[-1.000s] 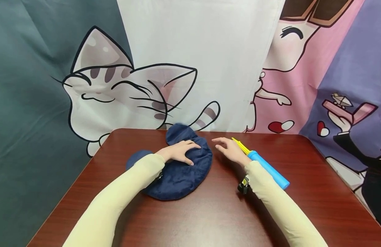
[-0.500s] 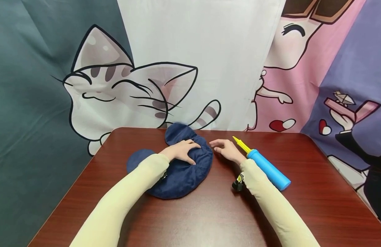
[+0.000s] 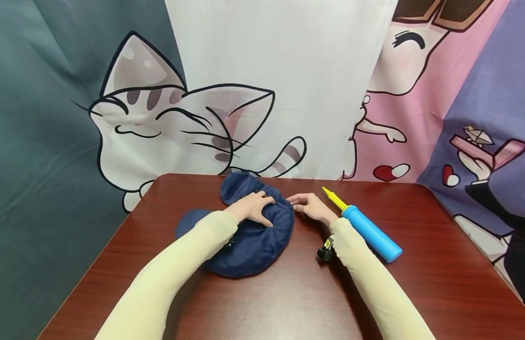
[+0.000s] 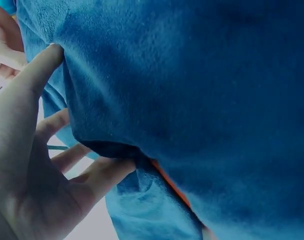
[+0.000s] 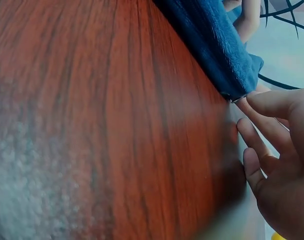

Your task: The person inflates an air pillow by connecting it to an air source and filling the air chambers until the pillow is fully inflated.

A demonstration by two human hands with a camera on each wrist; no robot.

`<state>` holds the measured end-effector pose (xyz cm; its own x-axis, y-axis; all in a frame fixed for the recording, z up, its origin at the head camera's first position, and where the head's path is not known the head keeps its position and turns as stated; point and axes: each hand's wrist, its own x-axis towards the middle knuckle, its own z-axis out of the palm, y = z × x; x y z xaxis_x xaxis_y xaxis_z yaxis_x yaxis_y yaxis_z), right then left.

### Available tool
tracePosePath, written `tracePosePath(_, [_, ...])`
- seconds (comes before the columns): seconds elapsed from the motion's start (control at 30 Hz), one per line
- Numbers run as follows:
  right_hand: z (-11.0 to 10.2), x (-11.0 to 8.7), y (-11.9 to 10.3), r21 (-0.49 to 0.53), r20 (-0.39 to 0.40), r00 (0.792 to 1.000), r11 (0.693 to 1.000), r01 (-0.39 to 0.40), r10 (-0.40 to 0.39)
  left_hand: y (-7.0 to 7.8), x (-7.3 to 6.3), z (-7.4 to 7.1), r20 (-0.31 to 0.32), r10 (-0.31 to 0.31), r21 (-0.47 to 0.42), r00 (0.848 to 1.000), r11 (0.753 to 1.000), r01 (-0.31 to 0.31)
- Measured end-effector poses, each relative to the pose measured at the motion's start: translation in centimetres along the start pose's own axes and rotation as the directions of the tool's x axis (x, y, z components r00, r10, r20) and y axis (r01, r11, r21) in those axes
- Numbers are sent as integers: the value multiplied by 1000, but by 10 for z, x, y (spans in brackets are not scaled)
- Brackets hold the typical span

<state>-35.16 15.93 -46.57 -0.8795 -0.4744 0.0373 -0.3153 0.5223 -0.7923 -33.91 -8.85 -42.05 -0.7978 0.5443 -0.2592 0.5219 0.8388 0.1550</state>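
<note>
A navy plush U-shaped neck pillow (image 3: 249,250) lies flat and slack on the table, its two rounded ends toward the back left. My left hand (image 3: 253,208) grips it near the middle, thumb and fingers spread around a fold of the plush. The left wrist view shows this thumb (image 4: 42,65) pressing the cloth, with fingertips tucked under the fold. My right hand (image 3: 310,206) pinches the pillow's right edge. Up close, right thumb (image 5: 269,102) and forefinger meet at a small shiny bit on that edge, too small to identify. The other right fingers are bent.
Right of my right hand lies a hand pump with a blue barrel (image 3: 373,233) and a yellow nozzle (image 3: 335,198). The reddish-brown table (image 3: 288,307) ends at a cartoon-printed cloth backdrop (image 3: 322,94).
My right hand has moved left from beside the pump's nozzle to the pillow's edge and now pinches it. My left hand stays on the pillow, shifted slightly right.
</note>
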Motion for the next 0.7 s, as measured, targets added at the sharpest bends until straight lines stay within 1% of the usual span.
tracePosePath(0.17, [0, -1, 1, 48, 3, 1000, 999, -19, 18, 5, -2, -1, 2, -33, 20, 999, 999, 33])
tracePosePath(0.3, [0, 0, 2, 94, -16, 999, 995, -30, 31, 6, -3, -1, -6, -26, 39, 1000, 999, 26])
tracePosePath(0.37, [1, 1, 2, 110, -26, 999, 993, -41, 44, 5, -5, -2, -8, -10, 40, 1000, 999, 11])
tracePosePath(0.5, [3, 1, 2, 124, -54, 993, 987, -100, 108, 2, -7, -5, 0, 29, 29, 1000, 999, -29])
tracePosePath(0.57, [5, 2, 2, 128, -70, 988, 984, -127, 136, -1, -9, -5, -7, 50, 27, 999, 998, -49])
tracePosePath(0.63, [6, 2, 2, 133, -85, 984, 981, -142, 154, -4, -10, -5, -36, 80, 16, 996, 997, -79])
tracePosePath(0.7, [6, 2, 1, 134, -100, 982, 980, -148, 162, -7, -12, -6, -74, 128, -15, 989, 992, -129])
